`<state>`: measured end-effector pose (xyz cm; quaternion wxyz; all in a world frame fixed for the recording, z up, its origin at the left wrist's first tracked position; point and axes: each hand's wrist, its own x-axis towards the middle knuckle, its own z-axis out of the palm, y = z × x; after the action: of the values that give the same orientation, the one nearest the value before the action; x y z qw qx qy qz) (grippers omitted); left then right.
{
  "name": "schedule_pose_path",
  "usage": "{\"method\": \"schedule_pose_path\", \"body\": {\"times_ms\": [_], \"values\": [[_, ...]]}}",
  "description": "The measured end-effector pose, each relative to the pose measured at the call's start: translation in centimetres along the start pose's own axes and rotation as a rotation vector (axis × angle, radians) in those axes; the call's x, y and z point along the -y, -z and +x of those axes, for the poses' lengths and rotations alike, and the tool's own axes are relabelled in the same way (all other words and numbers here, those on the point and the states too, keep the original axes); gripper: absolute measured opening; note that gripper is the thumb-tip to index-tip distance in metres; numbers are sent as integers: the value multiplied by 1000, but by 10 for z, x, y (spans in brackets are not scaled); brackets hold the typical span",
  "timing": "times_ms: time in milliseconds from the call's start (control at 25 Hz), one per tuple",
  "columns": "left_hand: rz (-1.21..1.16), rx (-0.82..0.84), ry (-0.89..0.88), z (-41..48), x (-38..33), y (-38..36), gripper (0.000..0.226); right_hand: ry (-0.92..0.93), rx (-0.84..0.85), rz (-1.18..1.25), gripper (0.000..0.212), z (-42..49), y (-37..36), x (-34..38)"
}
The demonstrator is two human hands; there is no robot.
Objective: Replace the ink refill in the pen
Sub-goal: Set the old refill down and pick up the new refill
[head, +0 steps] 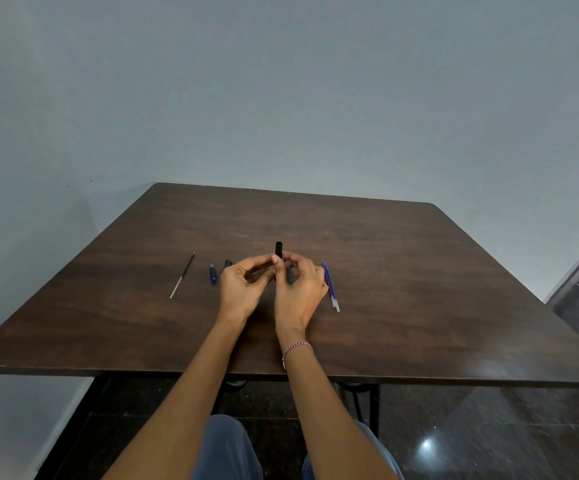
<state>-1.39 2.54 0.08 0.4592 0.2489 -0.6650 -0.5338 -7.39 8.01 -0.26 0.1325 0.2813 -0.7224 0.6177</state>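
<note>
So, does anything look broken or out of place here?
Nothing stands out. Left hand and right hand hold the black barrel upright; a dark refill, blue piece and black piece lie to their left, blue refills to their right.

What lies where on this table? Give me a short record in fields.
barrel: black, upright, held between both hands
left hand: fingertips pinch barrel
right hand: fingers curled at barrel
bracelet: on right wrist
thin refill: lies on table, far left
blue part: lies left of hands
black part: beside blue part, partly hidden by left hand
blue refills: lie just right of right hand
table: dark brown wood
</note>
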Motion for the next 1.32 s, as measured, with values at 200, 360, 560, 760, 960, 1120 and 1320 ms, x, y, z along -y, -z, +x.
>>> {"method": "schedule_pose_path", "body": {"times_ms": [200,360,560,760,960,1120,1320], "values": [[61,-15,-62,4,4,4,26,46,61,-73,16,-1,-3,0],[78,-104,-25,10,11,4,30,76,135,91,14,14,11,-2],[16,-124,46,15,16,1,34,-384,93,214,9,95,60,-38],[70,-95,73,16,20,1,33,-597,443,44,14,112,70,-71],[93,-83,88,16,17,-1,27,-645,603,-82,13,124,65,-74],[100,-85,89,16,17,0,27,-676,619,-93,12,128,62,-74],[130,-78,92,15,15,0,28,-666,632,-122,13,129,61,-74]]}}
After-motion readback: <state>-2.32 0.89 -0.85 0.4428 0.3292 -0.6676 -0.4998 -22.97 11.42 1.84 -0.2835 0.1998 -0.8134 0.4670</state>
